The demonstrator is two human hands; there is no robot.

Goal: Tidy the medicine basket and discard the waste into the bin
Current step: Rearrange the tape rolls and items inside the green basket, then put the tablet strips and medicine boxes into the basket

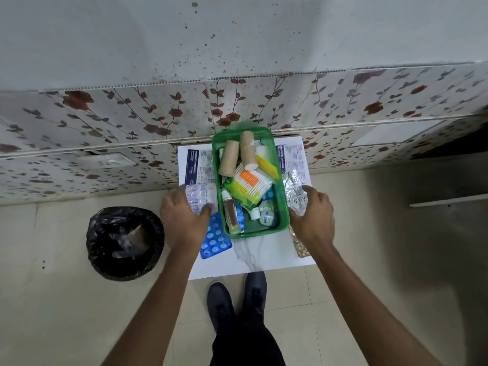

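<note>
A green plastic basket (283, 207) stands on a small white table (253, 262). It holds two tan bandage rolls (229, 158), a cotton-bud box (247, 188), a small bottle (230, 212) and other medicine items. My left hand (182, 220) rests at the basket's left side, its fingers closed on a silver blister strip (200, 195). My right hand (313, 215) lies at the basket's right side over crumpled silver foil strips (294, 186), fingers curled on them. A blue blister pack (215, 239) lies on the table under my left wrist.
A bin lined with a black bag (125, 243) stands on the floor left of the table. Printed leaflets (199, 162) lie flat under the basket on both sides. A gold blister strip (299, 245) lies by my right wrist. A floral-tiled wall runs behind. My shoes (237, 294) touch the table's front.
</note>
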